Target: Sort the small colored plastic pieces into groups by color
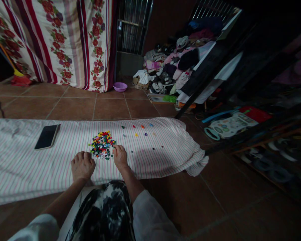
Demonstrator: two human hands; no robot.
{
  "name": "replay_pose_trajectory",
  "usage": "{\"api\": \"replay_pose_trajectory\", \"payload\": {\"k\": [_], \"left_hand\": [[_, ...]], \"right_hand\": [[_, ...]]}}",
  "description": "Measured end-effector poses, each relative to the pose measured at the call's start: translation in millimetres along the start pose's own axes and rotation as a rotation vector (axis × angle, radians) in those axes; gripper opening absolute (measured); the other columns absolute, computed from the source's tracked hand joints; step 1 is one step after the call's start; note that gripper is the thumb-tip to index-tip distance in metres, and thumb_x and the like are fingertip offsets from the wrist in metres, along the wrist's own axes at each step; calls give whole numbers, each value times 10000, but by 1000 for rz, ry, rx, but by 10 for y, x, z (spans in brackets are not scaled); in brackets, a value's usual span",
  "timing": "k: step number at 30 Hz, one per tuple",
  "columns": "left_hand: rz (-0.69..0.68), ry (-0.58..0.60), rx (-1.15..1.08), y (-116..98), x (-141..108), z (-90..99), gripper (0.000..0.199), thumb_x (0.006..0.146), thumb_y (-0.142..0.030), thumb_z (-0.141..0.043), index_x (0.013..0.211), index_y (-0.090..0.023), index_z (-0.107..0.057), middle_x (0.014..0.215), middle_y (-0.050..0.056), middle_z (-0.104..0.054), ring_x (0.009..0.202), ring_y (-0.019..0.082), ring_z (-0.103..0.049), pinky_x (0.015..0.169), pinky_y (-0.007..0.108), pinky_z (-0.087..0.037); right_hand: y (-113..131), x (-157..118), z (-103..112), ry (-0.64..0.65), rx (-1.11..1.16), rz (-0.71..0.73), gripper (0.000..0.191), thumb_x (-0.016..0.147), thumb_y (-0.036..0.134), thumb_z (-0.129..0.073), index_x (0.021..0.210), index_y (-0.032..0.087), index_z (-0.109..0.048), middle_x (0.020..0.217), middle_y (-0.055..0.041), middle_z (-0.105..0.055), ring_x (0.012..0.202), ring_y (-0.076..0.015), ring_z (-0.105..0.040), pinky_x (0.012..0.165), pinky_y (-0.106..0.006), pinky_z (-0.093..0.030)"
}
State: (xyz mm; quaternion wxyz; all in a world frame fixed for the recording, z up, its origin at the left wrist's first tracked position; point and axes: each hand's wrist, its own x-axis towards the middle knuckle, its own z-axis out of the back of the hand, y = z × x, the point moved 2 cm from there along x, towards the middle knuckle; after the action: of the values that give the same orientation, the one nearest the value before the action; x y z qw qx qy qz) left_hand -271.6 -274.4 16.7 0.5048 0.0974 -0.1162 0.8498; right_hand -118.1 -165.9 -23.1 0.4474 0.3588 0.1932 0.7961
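Observation:
A heap of small multicoloured beads (102,144) lies on a striped cloth (160,164). At its right edge my right hand (120,157) has thumb and forefinger pinched together; anything between them is too small to name. Left of the heap, my left hand (83,165) rests on the cloth, back upward, with fingers loosely curled. Right of the heap lie small separate groups: green beads (123,127), red beads (133,126), orange beads (142,126), blue beads (151,125), yellow beads (136,135) and purple beads (145,134). Closer in are single beads, including a dark bead (154,148).
A phone (47,137) lies on the cloth at left. Beyond, on the tiled floor (110,105), stand a purple basin (120,87) and a broom (20,77) by a floral curtain (72,43). A clothes pile (170,63) and a dark post (203,85) are at right.

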Motion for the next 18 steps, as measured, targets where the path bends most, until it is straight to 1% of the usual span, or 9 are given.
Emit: {"api": "replay_pose_trajectory", "payload": {"k": [5,11,18], "left_hand": [[-1,0,-8,2,0,-5,238,833,-264,-387,950,-173,-573,1040,125,-575,1024,279,-491,812,406,-340],[4,-6,0,4,-3,-10,242,837,-269,-371,957,-179,-561,1061,121,-574,1031,276,-495,821,400,-340],[2,-1,10,1,-10,-4,235,835,-272,-380,956,-174,-556,1081,128,-571,1036,281,-497,814,400,-342]], "right_hand": [[-1,-9,-4,-2,-22,-13,261,901,150,-439,1082,204,-618,890,-41,-662,917,-171,-588,874,-297,-447],[4,-12,10,-17,11,2,259,896,136,-426,1054,207,-619,854,-35,-672,903,-173,-596,861,-291,-449],[10,-17,48,-75,45,-19,231,882,137,-429,1003,197,-615,927,-52,-666,934,-176,-583,870,-298,-446]]}}
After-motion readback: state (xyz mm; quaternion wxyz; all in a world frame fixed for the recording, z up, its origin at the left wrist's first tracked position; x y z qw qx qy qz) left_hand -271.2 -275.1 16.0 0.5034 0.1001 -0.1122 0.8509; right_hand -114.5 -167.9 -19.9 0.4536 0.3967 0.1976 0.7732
